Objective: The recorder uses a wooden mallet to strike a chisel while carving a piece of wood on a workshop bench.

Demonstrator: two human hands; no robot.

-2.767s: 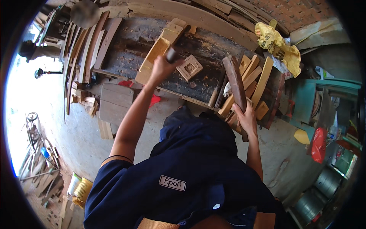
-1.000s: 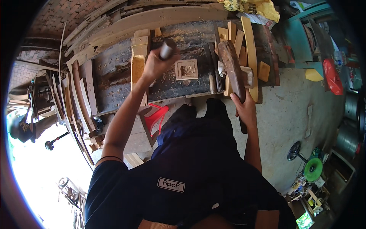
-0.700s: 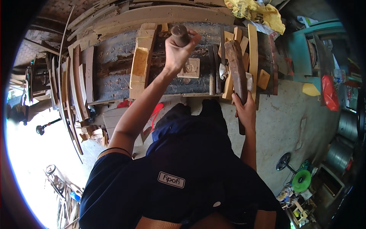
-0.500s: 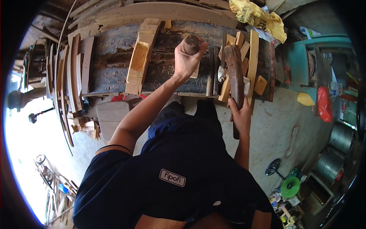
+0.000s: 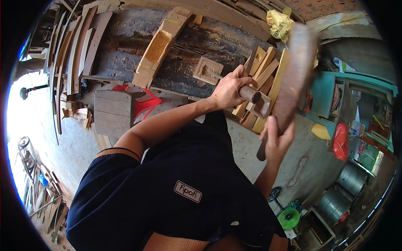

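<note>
My left hand [image 5: 229, 88] is closed around a chisel [image 5: 250, 94] with a thick round wooden handle. The chisel leans, its butt toward my right and its thin blade reaching the small square wooden block [image 5: 202, 76]. That block has a stepped square recess and lies on the dark bench. In my right hand [image 5: 277, 141] is a long brown wooden mallet [image 5: 294, 79], gripped by its narrow lower end. Its broad upper part is raised to the right of the chisel and blurred by motion.
On the dark, worn workbench [image 5: 115, 50] lies a thick timber with a scooped trough [image 5: 158, 51]. Wood strips [image 5: 264, 67] and a small hollowed block [image 5: 263, 107] lie right of the chisel. A red stool [image 5: 146, 104], a teal cabinet [image 5: 324, 96] and a green fan [image 5: 289, 218] stand around.
The view has turned. My left hand has tilted the chisel from nearly end-on to slanting, and its blade now shows at the square block. The mallet has swung up and to the right.
</note>
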